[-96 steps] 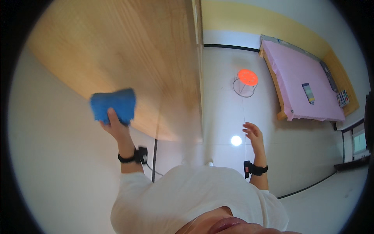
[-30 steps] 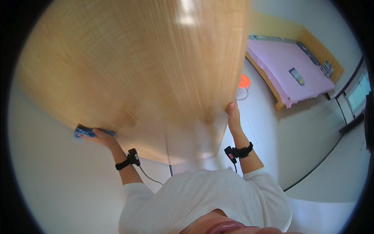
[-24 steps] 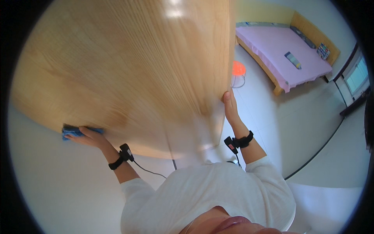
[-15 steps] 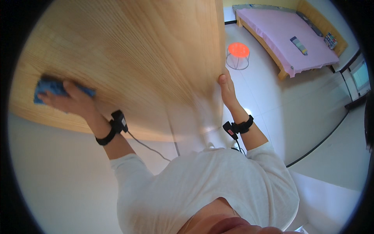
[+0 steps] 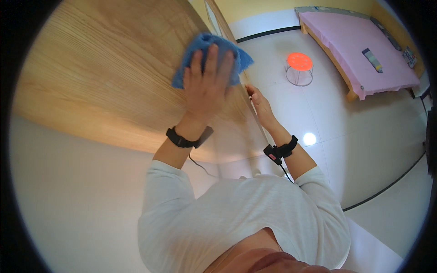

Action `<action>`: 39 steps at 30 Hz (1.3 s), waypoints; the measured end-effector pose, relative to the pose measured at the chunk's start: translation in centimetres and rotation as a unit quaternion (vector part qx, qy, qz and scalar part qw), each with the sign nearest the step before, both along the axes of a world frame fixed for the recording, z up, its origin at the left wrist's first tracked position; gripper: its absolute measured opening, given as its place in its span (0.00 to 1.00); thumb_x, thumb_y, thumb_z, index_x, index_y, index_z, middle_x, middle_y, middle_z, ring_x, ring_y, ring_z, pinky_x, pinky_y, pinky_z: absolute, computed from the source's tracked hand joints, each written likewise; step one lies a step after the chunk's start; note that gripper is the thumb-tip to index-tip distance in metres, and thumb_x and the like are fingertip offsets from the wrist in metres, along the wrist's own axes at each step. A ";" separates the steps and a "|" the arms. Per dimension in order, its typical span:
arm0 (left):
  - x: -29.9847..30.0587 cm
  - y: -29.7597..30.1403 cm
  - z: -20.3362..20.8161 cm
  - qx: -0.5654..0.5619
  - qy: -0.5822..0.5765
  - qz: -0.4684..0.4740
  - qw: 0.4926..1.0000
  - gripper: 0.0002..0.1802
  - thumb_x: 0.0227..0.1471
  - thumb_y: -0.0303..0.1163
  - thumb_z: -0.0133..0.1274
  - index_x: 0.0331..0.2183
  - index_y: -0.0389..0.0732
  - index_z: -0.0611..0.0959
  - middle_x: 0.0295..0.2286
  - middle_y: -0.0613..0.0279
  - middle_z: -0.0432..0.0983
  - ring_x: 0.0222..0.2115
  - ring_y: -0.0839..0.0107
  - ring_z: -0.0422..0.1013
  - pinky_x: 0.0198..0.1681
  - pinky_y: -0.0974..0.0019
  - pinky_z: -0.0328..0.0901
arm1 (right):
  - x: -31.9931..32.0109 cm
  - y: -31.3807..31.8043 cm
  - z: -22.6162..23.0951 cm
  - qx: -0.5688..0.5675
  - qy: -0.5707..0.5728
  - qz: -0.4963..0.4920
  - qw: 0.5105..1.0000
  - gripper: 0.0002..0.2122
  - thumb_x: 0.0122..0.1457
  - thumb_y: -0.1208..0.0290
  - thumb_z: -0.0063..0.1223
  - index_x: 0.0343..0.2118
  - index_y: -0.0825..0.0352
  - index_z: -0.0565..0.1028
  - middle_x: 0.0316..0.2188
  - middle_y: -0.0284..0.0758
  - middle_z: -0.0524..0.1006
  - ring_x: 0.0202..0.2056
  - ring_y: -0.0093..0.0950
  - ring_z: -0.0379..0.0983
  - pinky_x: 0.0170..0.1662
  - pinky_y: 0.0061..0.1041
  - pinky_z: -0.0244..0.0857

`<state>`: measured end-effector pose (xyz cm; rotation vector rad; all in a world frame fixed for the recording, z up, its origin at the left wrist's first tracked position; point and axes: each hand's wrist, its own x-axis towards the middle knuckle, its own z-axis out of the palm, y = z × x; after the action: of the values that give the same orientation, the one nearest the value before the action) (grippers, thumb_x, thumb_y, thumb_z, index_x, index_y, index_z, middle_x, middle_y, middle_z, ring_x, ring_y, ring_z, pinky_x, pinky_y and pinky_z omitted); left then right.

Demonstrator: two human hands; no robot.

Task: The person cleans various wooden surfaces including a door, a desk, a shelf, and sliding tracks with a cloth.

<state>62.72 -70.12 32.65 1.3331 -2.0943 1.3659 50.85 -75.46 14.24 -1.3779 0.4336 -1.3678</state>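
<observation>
A large, light wooden panel (image 5: 114,68) with visible grain fills the upper left. My left hand (image 5: 207,84) presses a blue cloth (image 5: 191,50) flat against its face, close to the right edge. The fingers are spread over the cloth and slightly blurred. My right hand (image 5: 260,107) is at the panel's right edge, thumb on the near side and fingers curled round it; some fingertips are hidden. Each wrist wears a black strap with a small box and a cable.
An orange round stool (image 5: 299,62) with thin metal legs stands on the pale tiled floor (image 5: 332,113). Behind it, at the far right, is a wooden bed (image 5: 337,36) with a pink sheet. A pale wall (image 5: 68,182) runs along the lower left.
My left hand has carried the blue cloth from the panel's far left across to its right edge. My right hand stays at the edge. The panel and room appear shifted in view.
</observation>
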 end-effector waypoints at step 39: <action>3.7 4.2 -8.5 0.162 -0.018 -0.069 0.984 0.23 0.47 0.36 0.48 0.48 0.53 0.75 0.46 0.68 0.68 0.47 0.67 0.63 0.42 0.64 0.63 | -1.0 -0.9 2.2 0.061 0.033 -0.057 0.996 0.18 0.62 0.61 0.41 0.45 0.72 0.71 0.42 0.36 0.74 0.44 0.26 0.68 0.49 0.24 0.60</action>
<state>66.45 -65.89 24.12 1.2566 -2.4625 1.0319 49.89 -76.37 16.46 -1.3170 0.6385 -1.3661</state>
